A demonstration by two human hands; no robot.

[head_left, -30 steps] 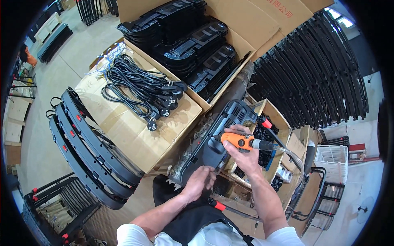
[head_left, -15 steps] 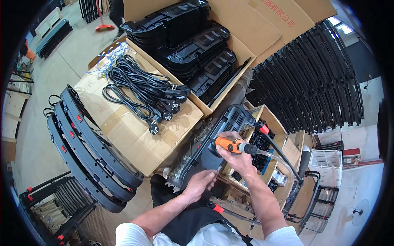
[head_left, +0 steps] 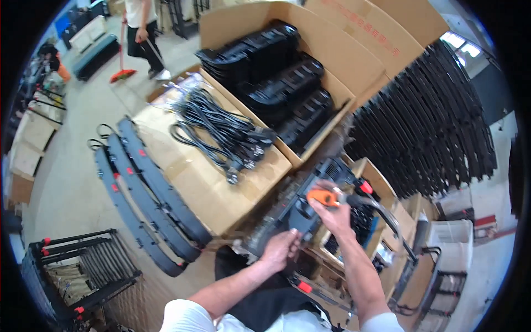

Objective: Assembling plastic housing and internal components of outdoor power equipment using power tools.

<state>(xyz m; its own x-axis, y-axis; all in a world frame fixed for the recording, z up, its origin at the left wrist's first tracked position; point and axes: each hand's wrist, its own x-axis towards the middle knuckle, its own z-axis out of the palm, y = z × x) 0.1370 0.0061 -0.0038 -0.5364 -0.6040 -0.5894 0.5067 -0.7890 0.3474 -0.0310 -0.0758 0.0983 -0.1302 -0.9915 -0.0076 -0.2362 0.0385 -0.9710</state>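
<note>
My right hand (head_left: 335,217) is wrapped round an orange power screwdriver (head_left: 322,197) with a clear hose or cable trailing off to the right. The tool is held over a long dark-grey plastic housing (head_left: 303,221) with a vented far end. Motion blur hides its tip, so I cannot tell whether it touches the housing. At the housing's near edge my left hand (head_left: 281,250) has its fingers curled and pressed together; anything in them is hidden. Right of the housing sits a wooden bin (head_left: 369,161) of small black parts.
Black power cords (head_left: 215,124) lie on a cardboard box (head_left: 221,193); an open carton behind holds stacked black covers (head_left: 285,83). Curved grey parts (head_left: 152,193) stand at left. Black frames (head_left: 420,122) are stacked at right. A person (head_left: 141,33) stands near a red broom (head_left: 123,74).
The whole view has shifted, with things sitting lower and further right. At the far left a person has come into fuller view beside the broom. Both hands remain at the housing.
</note>
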